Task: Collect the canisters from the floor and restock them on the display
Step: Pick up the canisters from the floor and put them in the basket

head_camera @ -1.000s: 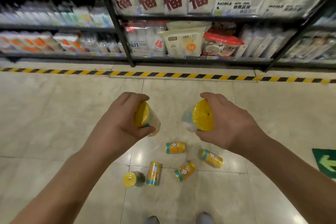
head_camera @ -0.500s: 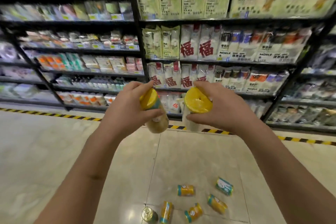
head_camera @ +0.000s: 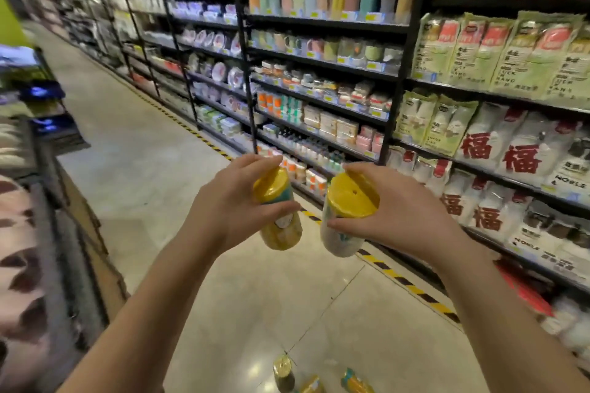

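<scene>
You hold a canister in each hand at chest height, above the shop aisle. The yellow-bodied canister (head_camera: 281,212), with a yellow lid and a teal band under it, is in your left hand (head_camera: 231,210): the fingers curl over the lid's far edge and the thumb presses across its side. The pale canister (head_camera: 341,233), also yellow-lidded, is in your right hand (head_camera: 400,217), fingers wrapped round the far side and thumb just under the lid. Both tilt with their lids toward you and sit just beside each other, not touching. Three more canisters remain on the tiled floor (head_camera: 191,175) at the bottom edge: an upright canister (head_camera: 283,372) and two lying canisters (head_camera: 356,381), partly cut off. A yellow-and-black striped line (head_camera: 412,287) runs along the floor beside black shelving (head_camera: 319,22) on your right, stocked with packets and white bags (head_camera: 517,163) printed with a red character. At your left edge stands a blurred display (head_camera: 28,233).
</scene>
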Tool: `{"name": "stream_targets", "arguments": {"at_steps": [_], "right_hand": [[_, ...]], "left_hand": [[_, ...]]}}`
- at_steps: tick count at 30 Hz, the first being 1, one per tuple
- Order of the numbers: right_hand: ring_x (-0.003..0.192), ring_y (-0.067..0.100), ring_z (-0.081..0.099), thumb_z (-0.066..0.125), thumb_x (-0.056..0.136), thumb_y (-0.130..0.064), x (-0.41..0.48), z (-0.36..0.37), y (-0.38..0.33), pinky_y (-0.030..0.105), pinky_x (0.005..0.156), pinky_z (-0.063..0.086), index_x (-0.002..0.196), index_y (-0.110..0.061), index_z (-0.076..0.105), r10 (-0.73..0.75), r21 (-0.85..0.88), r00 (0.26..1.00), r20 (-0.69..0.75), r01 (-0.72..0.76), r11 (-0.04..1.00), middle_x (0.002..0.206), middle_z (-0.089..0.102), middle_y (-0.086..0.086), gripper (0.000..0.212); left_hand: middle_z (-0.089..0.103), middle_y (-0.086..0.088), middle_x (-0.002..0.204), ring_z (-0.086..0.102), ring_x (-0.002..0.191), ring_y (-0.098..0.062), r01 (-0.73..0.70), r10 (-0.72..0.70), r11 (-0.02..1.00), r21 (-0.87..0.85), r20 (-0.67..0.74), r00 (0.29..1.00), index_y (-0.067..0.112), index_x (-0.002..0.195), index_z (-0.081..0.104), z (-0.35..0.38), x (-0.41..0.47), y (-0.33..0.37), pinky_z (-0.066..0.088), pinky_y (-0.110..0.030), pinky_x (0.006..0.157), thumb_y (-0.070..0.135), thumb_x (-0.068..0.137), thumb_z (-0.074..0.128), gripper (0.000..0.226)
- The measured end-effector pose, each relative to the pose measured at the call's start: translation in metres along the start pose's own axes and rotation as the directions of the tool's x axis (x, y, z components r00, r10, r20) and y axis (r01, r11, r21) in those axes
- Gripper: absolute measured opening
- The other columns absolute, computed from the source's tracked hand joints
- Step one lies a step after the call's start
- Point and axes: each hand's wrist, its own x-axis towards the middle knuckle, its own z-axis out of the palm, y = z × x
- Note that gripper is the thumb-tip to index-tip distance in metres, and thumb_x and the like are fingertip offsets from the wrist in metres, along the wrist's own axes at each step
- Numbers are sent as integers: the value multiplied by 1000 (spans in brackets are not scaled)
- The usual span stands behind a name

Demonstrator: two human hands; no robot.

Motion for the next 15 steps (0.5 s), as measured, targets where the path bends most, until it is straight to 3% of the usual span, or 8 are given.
{"name": "stream_targets", "arguments": {"at_steps": [4, 7, 11, 15], "right_hand": [[122, 8, 49, 71, 64, -81, -1, 20, -33, 33, 89, 46, 145, -52, 34, -196, 54, 977, 89, 192, 980, 141, 48, -23, 94], [120, 9, 50, 71, 61, -81, -7, 40, -78, 32, 87, 44, 144, -50, 37, -358, 119, 918, 170, 341, 932, 138, 51, -21, 95], [114, 10, 54, 73, 61, -76, -28, 66, -153, 34, 88, 49, 143, -47, 40, -558, 242, 798, 226, 509, 826, 131, 56, -19, 93], [108, 7, 51, 74, 63, -76, -70, 89, -240, 36, 86, 52, 140, -51, 38, -728, 357, 638, 251, 638, 683, 122, 50, -25, 89]], "left_hand": [[49, 19, 128, 52, 113, -8, 186, -182, 978, 97, -56, 982, 39, 145, 49, -29, -71, 1, 55, -42, 91, 83, 61, 55, 95], [48, 14, 135, 50, 119, -10, 336, -326, 932, 138, -92, 941, 35, 149, 44, -60, -136, 1, 53, -42, 98, 83, 68, 61, 95], [47, 18, 139, 48, 123, -7, 521, -460, 824, 221, -273, 845, 38, 148, 45, -104, -231, 0, 46, -32, 100, 71, 73, 70, 86], [51, 16, 135, 49, 125, -7, 686, -557, 699, 203, -447, 700, 38, 142, 52, -152, -330, 10, 47, -36, 100, 73, 71, 70, 81]]}}
